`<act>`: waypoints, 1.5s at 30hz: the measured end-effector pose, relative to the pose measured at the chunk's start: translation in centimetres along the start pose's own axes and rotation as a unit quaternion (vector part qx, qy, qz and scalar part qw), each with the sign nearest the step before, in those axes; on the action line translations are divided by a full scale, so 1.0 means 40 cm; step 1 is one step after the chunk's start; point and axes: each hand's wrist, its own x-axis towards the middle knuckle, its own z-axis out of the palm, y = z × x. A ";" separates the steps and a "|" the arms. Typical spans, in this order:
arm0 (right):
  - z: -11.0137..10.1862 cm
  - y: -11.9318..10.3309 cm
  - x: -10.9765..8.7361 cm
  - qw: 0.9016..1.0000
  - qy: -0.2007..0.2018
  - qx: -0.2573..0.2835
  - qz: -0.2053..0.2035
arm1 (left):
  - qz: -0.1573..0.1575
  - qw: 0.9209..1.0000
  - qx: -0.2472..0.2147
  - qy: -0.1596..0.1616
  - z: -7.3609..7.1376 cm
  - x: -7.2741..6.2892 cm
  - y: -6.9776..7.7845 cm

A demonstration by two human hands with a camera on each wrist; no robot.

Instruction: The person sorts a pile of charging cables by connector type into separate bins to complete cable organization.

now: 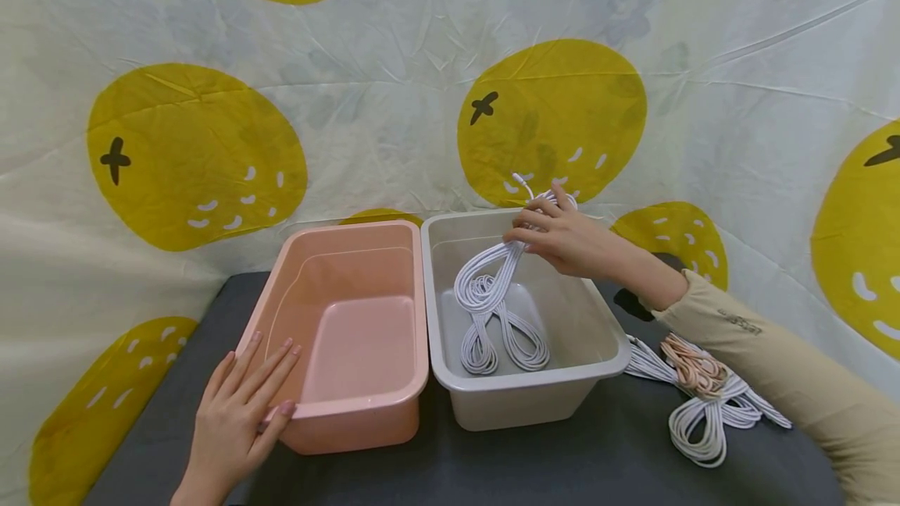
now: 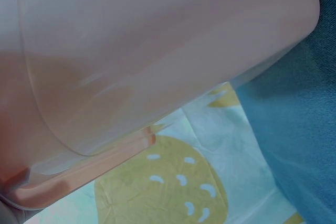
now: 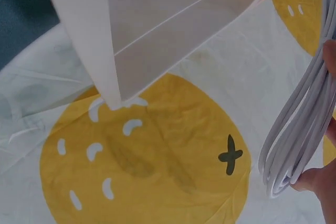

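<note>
My right hand (image 1: 562,236) grips a folded bundle of white cable (image 1: 502,276) over the grey bin (image 1: 520,404). Its lower loop hangs down into the bin, and a plug end sticks up above my fingers. In the right wrist view the strands (image 3: 302,124) lie against my thumb (image 3: 312,179). Another coiled white cable (image 1: 537,354) lies on the bin floor, partly hidden behind the hanging loop. My left hand (image 1: 235,404) rests on the near left rim of the pink bin (image 1: 358,416), fingers straight over the edge. That bin holds nothing visible.
Right of the grey bin, several bundled white cables (image 1: 706,420) and a peach-coloured one (image 1: 692,365) lie on the dark tabletop (image 1: 548,467). Both bins stand side by side. A curtain (image 1: 394,115) with yellow fruit prints hangs close behind them.
</note>
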 end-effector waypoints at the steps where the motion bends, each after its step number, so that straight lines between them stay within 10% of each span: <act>1: 0.003 0.000 0.002 1.000 -0.004 0.002 0.001 | 0.000 1.000 -0.001 0.000 0.000 0.000 0.000; 20: 0.007 0.001 0.006 0.996 -0.054 0.060 0.042 | -0.003 1.000 -0.003 -0.004 -0.001 -0.001 0.002; 45: -0.060 0.010 -0.112 0.998 0.046 0.031 0.033 | -0.009 1.000 -0.003 -0.005 0.000 -0.002 0.002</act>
